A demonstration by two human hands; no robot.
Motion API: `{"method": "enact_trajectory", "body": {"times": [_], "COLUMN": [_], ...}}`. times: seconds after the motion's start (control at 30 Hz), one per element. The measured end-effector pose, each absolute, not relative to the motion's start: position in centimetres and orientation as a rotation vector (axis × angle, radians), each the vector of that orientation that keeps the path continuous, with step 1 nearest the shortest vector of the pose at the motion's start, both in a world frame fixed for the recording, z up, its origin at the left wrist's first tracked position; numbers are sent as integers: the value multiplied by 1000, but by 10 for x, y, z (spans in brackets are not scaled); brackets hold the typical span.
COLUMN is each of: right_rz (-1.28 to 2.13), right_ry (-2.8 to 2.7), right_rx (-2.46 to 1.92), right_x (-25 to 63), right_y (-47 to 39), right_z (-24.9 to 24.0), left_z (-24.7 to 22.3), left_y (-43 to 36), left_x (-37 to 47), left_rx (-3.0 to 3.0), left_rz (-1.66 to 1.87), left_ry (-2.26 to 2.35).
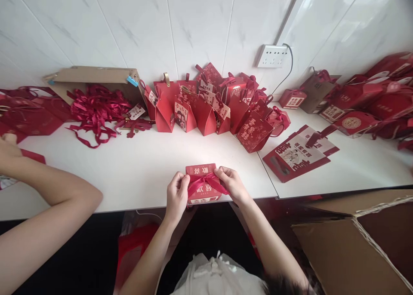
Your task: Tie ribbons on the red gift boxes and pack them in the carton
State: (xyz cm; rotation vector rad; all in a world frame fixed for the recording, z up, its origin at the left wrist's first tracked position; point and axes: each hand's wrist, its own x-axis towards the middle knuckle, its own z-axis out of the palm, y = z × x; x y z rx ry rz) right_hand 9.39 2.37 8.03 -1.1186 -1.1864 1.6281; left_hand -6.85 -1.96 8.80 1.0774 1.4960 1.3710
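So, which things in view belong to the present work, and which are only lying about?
In the work:
red gift box
ribbon bow, held by left hand and right hand
ribbon pile, probably

Seemingly just lying about:
photo-printed red bag
lower-right cardboard carton

At the near edge of the white table [138,170], the left hand [177,194] and right hand [232,185] grip opposite sides of a glossy crimson ribbon bow [206,180] on a red rectangular card box [201,171]. Upright red folded-card boxes [206,116] stand in a row at the far side, right of an open brown cardboard carton [103,75] with a tangled crimson ribbon pile [97,108].
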Motion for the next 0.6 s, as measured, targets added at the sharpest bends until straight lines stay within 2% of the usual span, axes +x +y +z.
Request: {"method": "enact_trajectory", "body": {"times": [0.13, 0.23, 0.37, 0.43, 0.6], "right_rz": [1473, 1230, 1014, 851, 392], "right_ry": [-1356, -1748, -2172, -2135, -1911], "right_rx": [-1152, -1001, -864, -849, -894], "right_x": [106, 118, 121, 122, 147], "right_y": [25, 26, 22, 15, -13], "right_z": [80, 85, 91, 93, 106], "left_z": [91, 96, 102, 106, 124], "left_y": [-17, -14, -18, -23, -39], "left_x": [-75, -79, -66, -52, -12], "left_rx": [1148, 1282, 1691, 2061, 2622], "left_rz": [1304, 1261, 1687, 1879, 1969], "left_ry": [1502, 1537, 1495, 1373, 1118]}}
